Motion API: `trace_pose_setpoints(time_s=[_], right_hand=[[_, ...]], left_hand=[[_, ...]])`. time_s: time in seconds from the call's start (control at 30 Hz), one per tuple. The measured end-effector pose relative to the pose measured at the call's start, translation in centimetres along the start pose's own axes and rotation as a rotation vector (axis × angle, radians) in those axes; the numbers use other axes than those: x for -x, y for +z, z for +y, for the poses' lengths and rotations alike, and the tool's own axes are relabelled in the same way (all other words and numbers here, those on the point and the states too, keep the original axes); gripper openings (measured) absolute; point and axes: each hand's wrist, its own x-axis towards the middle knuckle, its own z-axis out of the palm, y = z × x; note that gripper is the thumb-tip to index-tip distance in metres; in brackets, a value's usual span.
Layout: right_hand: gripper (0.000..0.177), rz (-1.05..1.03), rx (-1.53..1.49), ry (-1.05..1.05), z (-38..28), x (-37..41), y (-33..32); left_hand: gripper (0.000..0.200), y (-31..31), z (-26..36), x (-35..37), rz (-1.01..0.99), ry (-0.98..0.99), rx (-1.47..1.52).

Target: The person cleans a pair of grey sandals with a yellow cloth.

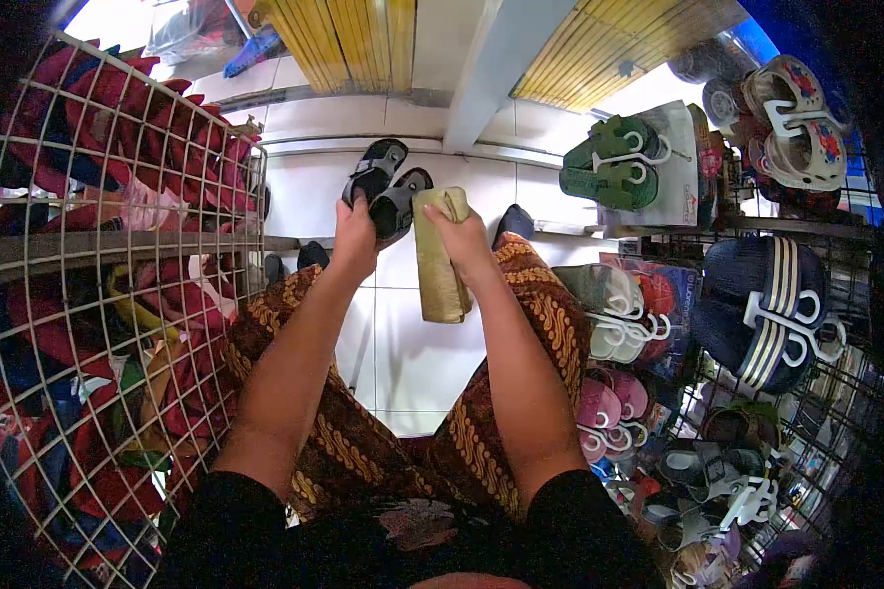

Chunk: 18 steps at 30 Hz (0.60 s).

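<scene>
Seen from above, a person in a black shirt [403, 525] and brown, gold-patterned trousers [545, 294] sits or crouches between two displays. At far left stands a pale wire rack [263, 187], its grid crossing in front of a jumble of red and dark items [182, 393] (too crowded to make out singly).

Next, left of centre, the left hand [357, 231] stretches forward, its grip closed on a pair of black and grey sandals [400, 204] held side by side above the white tiled floor [393, 363], thumb against the left one. Just beside them, to the right, is a folded yellowish cloth [440, 270], hanging lengthwise; the right hand [467, 245] has its grip closed around the upper part, thumb on top.

Farther right, footwear hangs on white hangers: green sandals [614, 182], pink ones [599, 402] lower down, then navy slides with pale stripes [732, 304] and, above those, pale clogs with red patterns [801, 152] at the far edge.
</scene>
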Motion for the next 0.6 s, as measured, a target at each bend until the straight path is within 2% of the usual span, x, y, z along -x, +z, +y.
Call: trace_pose_setpoints(time_s=[0.13,0.23,0.33,0.43,0.53,0.6], right_hand=[[0.041,0.041,-0.062,0.009,0.0,-0.2,0.0],[0.033,-0.08,0.166,0.007,-0.1,0.4,0.0],[0.033,0.07,0.196,-0.005,0.1,0.1,0.1],[0.032,0.058,-0.027,0.062,0.1,-0.2,0.0],[0.033,-0.077,0.025,0.025,1.6,-0.8,0.5],[0.032,0.01,-0.057,0.08,0.2,-0.1,0.0]], left_hand=[[0.033,-0.2,-0.6,-0.2,0.02,0.061,0.003],[0.032,-1.4,-1.7,-1.5,0.02,0.09,-0.017],[0.03,-1.7,-2.1,-1.8,0.024,0.099,-0.068],[0.03,-1.4,-2.0,-1.8,0.055,0.067,-0.081],[0.029,-1.1,-1.6,-1.7,0.095,0.058,-0.078],[0.029,-1.2,-1.4,-1.5,0.074,0.052,-0.083]])
